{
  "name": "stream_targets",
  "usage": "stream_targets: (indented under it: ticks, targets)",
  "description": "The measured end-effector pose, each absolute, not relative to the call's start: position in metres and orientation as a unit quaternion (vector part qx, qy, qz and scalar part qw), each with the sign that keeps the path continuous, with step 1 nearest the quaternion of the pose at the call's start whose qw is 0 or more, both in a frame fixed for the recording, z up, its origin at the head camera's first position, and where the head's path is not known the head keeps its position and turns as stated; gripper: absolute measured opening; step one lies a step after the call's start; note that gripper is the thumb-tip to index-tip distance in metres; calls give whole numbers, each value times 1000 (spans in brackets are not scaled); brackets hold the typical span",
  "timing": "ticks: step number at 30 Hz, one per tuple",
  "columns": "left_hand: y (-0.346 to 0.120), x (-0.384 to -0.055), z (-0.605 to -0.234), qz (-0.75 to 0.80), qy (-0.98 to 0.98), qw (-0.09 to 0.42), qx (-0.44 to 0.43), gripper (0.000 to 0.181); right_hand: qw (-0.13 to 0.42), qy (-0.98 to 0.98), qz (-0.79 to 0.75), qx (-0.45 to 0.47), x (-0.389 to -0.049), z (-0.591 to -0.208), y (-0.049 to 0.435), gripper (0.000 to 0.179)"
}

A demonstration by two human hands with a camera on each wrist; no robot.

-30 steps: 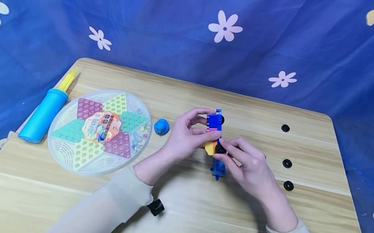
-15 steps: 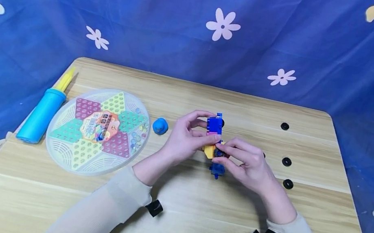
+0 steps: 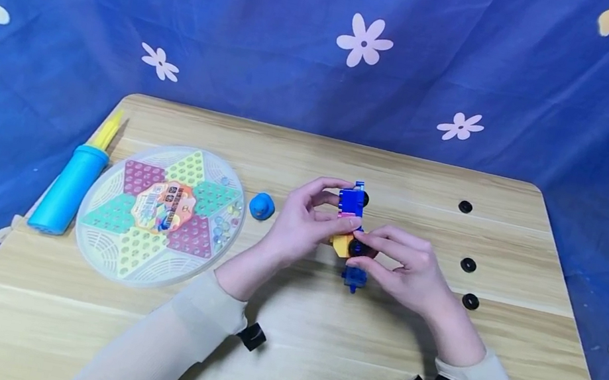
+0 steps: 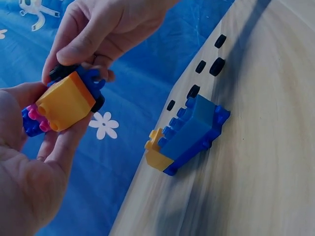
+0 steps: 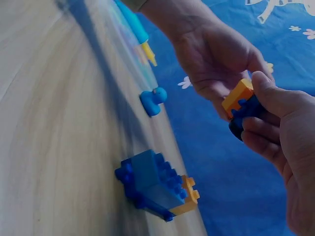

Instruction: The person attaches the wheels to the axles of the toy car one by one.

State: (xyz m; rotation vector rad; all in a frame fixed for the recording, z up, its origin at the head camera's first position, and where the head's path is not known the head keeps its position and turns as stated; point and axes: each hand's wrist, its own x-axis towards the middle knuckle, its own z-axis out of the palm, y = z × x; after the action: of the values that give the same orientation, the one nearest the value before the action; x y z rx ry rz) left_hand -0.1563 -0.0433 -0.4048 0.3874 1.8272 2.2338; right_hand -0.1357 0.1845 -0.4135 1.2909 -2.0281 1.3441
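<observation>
My left hand (image 3: 301,223) grips a small toy brick car (image 4: 69,103) with blue, pink and yellow-orange parts, held above the table. The thumb and fingers of my right hand (image 3: 403,267) pinch a black toy wheel (image 3: 357,247) at the car's near end, against its blue base. Whether the wheel sits fully on its axle cannot be seen. Another black wheel shows at the car's far end. Below the hands stands a second brick car (image 5: 152,182), blue with a yellow end brick; no wheels show on its blue base.
Several loose black wheels (image 3: 469,264) lie to the right on the wooden table (image 3: 309,379). A blue toy duck (image 3: 262,206) sits left of the hands. Farther left are a round Chinese checkers board (image 3: 108,244) and a blue pump (image 3: 69,187) with a yellow tip.
Both hands stay almost in place with the brick car. Half a second ago the wheel was harder to make out; now its black face shows at the car's side between the right fingertips.
</observation>
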Motion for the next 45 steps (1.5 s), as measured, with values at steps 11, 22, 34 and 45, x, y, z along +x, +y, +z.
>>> stream_targets:
  ticks: [11,22,34,45]
  targets:
    - [-48,-156,-404,762,624,121,123,51,188,-739,537,359,-152,-412,242,47]
    - [-52,-155,-405,742,650,105,126,52,187,-800,524,224,-180,-434,296,42]
    - [-57,-157,-407,737,658,96,125,52,173,-860,478,45,-218,-457,347,41]
    - [-60,-157,-409,732,662,96,129,52,65,-921,384,-3,-234,-477,367,62]
